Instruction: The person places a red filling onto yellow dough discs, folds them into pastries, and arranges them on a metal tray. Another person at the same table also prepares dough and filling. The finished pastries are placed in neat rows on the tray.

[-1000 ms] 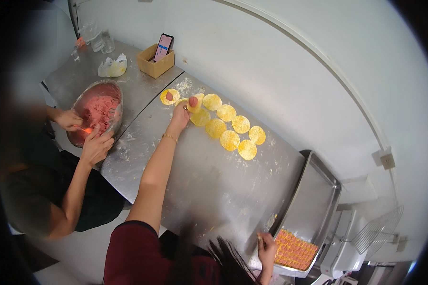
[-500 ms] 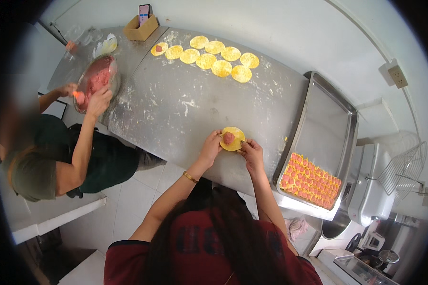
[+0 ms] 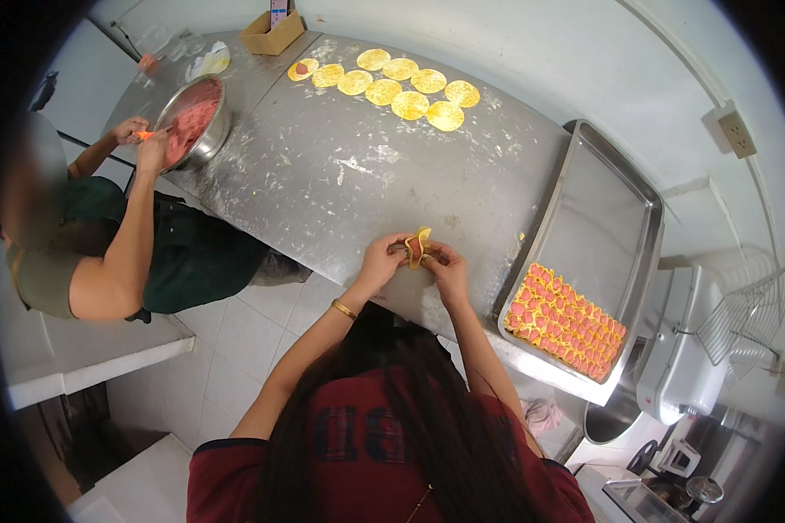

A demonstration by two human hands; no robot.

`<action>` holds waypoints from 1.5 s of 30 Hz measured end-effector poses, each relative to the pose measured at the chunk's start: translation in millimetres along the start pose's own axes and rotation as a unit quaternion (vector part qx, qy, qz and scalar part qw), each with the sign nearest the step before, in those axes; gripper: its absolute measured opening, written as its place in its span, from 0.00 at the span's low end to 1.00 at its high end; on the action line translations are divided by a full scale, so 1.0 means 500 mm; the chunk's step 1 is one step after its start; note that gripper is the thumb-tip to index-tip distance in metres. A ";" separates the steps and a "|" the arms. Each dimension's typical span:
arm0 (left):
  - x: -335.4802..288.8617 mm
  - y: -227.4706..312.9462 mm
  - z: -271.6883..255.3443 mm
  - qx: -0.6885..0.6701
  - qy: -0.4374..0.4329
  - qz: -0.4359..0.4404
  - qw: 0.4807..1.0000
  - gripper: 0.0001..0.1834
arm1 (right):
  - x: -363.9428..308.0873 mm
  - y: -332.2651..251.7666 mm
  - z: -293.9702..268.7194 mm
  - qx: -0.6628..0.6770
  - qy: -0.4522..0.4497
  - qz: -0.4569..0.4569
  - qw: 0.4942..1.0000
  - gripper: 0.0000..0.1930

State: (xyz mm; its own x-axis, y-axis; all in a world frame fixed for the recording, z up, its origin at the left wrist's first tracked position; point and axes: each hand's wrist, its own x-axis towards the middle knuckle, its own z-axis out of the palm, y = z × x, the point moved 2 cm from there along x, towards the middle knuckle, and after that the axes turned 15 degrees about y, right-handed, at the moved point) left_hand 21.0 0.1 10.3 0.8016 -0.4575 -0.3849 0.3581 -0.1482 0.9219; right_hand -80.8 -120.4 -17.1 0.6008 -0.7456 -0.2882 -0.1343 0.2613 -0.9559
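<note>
Over the near edge of the steel table (image 3: 323, 192), my two hands pinch a yellow dumpling wrapper (image 3: 421, 235) from opposite sides. Its edges are drawn up around a lump of pink meat filling (image 3: 415, 250) that still shows in the middle. My left hand (image 3: 384, 261) grips the left side, and my right hand (image 3: 447, 268) grips the right. Flat round wrappers (image 3: 410, 105) lie in two rows at the far side of the table. The leftmost one carries a small ball of filling (image 3: 302, 69).
At right stands a large metal tray (image 3: 601, 200) with rows of open-topped dumplings (image 3: 563, 322) in its near end. A co-worker at left holds an orange-handled tool (image 3: 145, 135) at a metal bowl (image 3: 215, 131) of pink filling. A cardboard box (image 3: 272, 35) sits at the back.
The wrapper was spread flat and round with filling on it; now its sides are folded up and my hands are closer together. The co-worker's bowl has tilted less, and their hands have shifted.
</note>
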 end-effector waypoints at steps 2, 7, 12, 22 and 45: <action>-0.001 -0.006 -0.004 -0.035 0.011 -0.012 0.999 0.14 | 0.007 0.002 0.001 0.004 -0.002 0.017 1.000 0.13; 0.002 -0.020 -0.012 -0.029 0.029 -0.027 0.999 0.06 | 0.006 -0.033 0.001 0.082 0.007 0.049 0.995 0.12; -0.016 -0.002 0.001 -0.033 0.032 0.008 0.999 0.05 | -0.020 -0.068 -0.004 0.087 -0.031 -0.018 0.996 0.12; -0.030 0.004 0.017 0.045 0.012 0.019 0.999 0.08 | 0.005 -0.036 -0.053 -0.103 0.001 -0.076 0.992 0.17; -0.035 0.003 0.071 0.250 -0.045 0.148 0.956 0.13 | -0.010 -0.087 -0.064 -0.305 -0.041 -0.242 0.920 0.16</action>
State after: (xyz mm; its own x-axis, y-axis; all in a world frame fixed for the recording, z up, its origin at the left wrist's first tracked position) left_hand -9.6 -23.1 20.3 0.7803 -0.6138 -0.1196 -0.1694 -0.3917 0.9044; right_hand -103.0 -147.5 24.3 0.7602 -0.6294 0.1611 -0.2383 -0.5009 -0.8320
